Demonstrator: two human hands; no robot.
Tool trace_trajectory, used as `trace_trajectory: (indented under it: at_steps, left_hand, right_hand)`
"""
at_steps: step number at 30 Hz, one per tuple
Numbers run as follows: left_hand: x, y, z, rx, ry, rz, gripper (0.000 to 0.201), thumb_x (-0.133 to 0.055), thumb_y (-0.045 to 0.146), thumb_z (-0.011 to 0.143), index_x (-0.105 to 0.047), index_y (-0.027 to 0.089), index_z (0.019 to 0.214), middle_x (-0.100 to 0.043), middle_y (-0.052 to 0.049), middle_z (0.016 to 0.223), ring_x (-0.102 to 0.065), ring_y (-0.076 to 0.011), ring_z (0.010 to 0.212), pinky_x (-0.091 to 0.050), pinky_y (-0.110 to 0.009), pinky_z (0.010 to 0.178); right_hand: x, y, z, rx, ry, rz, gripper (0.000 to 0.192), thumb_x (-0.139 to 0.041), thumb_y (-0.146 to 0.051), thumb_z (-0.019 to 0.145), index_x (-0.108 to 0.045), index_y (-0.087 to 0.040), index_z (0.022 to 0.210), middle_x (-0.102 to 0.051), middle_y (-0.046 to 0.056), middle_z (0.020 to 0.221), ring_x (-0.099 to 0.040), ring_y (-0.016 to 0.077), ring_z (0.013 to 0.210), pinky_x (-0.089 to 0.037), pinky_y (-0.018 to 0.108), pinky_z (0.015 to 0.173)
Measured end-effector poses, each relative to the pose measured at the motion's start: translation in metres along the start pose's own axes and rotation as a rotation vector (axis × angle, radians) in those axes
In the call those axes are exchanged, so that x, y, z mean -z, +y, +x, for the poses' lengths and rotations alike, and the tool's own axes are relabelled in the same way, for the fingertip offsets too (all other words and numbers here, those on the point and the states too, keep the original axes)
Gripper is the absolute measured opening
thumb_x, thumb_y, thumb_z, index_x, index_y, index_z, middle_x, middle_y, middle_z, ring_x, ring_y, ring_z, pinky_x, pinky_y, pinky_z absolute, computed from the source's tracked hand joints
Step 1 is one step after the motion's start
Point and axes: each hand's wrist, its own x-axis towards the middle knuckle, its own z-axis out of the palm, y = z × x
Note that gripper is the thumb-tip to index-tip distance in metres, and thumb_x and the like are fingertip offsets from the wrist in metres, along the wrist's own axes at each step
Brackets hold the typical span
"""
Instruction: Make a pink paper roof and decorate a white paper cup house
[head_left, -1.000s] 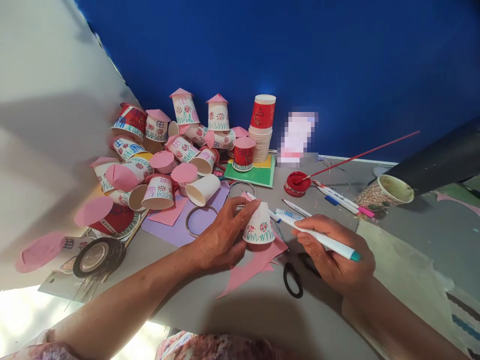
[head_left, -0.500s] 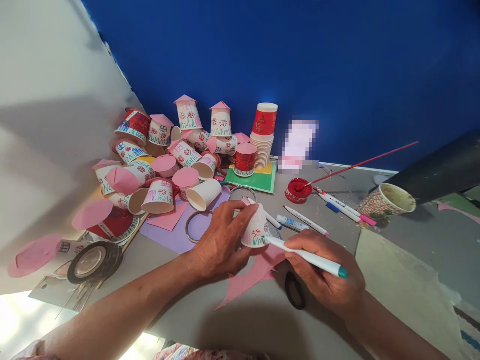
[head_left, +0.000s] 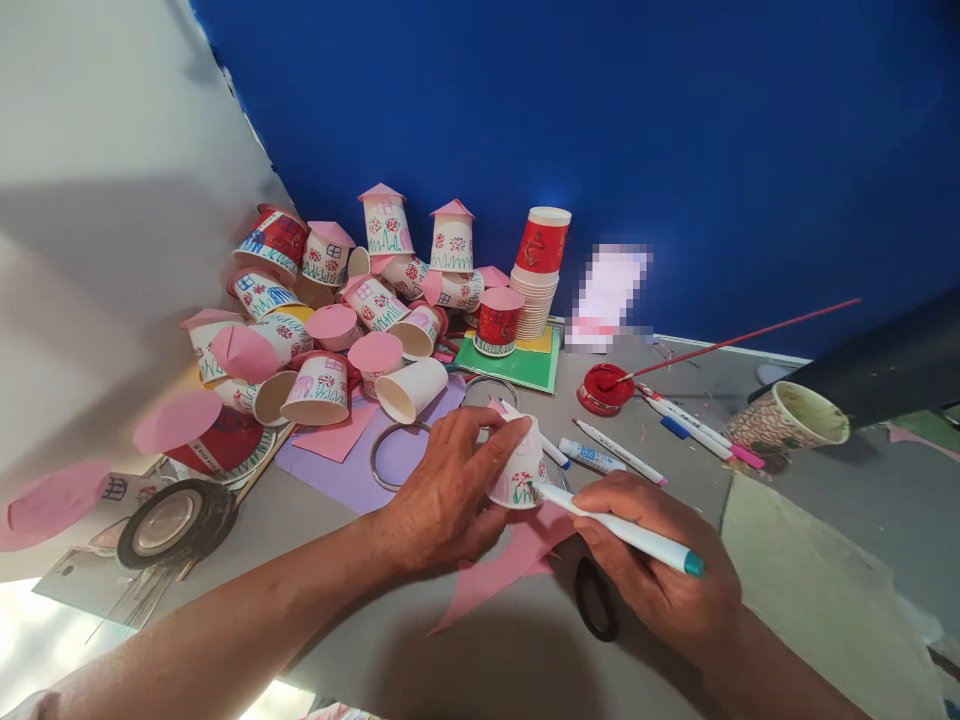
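Note:
My left hand is closed around a white paper cup, held upside down with its rim low. Red dotted flowers and green grass strokes show near the rim, and part of the cup is behind my fingers. In my right hand is a white marker with a teal end, its tip at the cup's lower side. Beneath the cup lies a cut piece of pink paper. A dark scissor handle loop sticks out beside my right hand.
Decorated cups with pink paper roofs crowd the left. Behind stands a cup stack on a green sheet. To the right are a red paint pot with a brush, several markers and a patterned cup. A tape roll lies left.
The marker tip has shifted slightly left along the cup's lower edge. The view has moved a little; both hands keep their holds.

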Motion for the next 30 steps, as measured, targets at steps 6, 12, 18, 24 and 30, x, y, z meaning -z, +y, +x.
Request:
trace_trajectory:
  at_steps: [6, 12, 18, 24, 30]
  left_hand:
    - [0.0005, 0.0015, -0.0001, 0.018, -0.005, -0.015, 0.079, -0.069, 0.019, 0.085, -0.031, 0.025, 0.154, -0.045, -0.017, 0.135, -0.051, -0.0356, 0.124, -0.047, -0.053, 0.101]
    - [0.0012, 0.0031, 0.0001, 0.024, -0.007, -0.015, 0.078, -0.068, 0.016, 0.085, -0.032, 0.025, 0.153, -0.045, -0.017, 0.135, -0.049, -0.0357, 0.128, -0.046, -0.053, 0.102]
    - [0.0018, 0.0030, 0.0001, 0.014, -0.004, -0.022, 0.076, -0.066, 0.017, 0.087, -0.032, 0.024, 0.153, -0.045, -0.017, 0.135, -0.050, -0.0351, 0.127, -0.046, -0.053, 0.103]
    - [-0.0006, 0.0023, -0.0005, 0.025, 0.008, -0.026, 0.080, -0.066, 0.015, 0.084, -0.031, 0.028, 0.155, -0.047, -0.016, 0.136, -0.051, -0.0359, 0.125, -0.047, -0.053, 0.101]
    - [0.0002, 0.0017, 0.0000, 0.008, -0.002, -0.004, 0.074, -0.068, 0.021, 0.088, -0.034, 0.023, 0.153, -0.046, -0.017, 0.135, -0.051, -0.0346, 0.124, -0.046, -0.052, 0.102]
  right_hand:
    - [0.0000, 0.0003, -0.0003, 0.001, -0.009, -0.015, 0.007, -0.060, -0.020, 0.100, -0.066, -0.023, 0.102, -0.074, 0.001, 0.078, -0.071, 0.0165, 0.067, -0.059, 0.028, 0.063]
    - [-0.0002, -0.0001, 0.0014, -0.003, 0.010, -0.020, 0.006, -0.060, -0.022, 0.100, -0.066, -0.023, 0.100, -0.074, 0.001, 0.078, -0.072, 0.0171, 0.067, -0.060, 0.027, 0.063]
    - [0.0007, 0.0016, 0.0012, -0.012, 0.032, -0.012, 0.006, -0.060, -0.021, 0.100, -0.066, -0.023, 0.099, -0.074, 0.001, 0.077, -0.072, 0.0162, 0.068, -0.059, 0.026, 0.064]
    - [0.0016, 0.0018, 0.0018, -0.011, 0.022, -0.045, 0.007, -0.060, -0.020, 0.099, -0.066, -0.023, 0.098, -0.075, 0.001, 0.078, -0.072, 0.0167, 0.068, -0.060, 0.027, 0.064]
    - [0.0014, 0.0014, 0.0022, -0.002, 0.024, -0.029, 0.006, -0.060, -0.022, 0.100, -0.066, -0.023, 0.098, -0.075, 0.002, 0.079, -0.073, 0.0170, 0.070, -0.060, 0.027, 0.065]
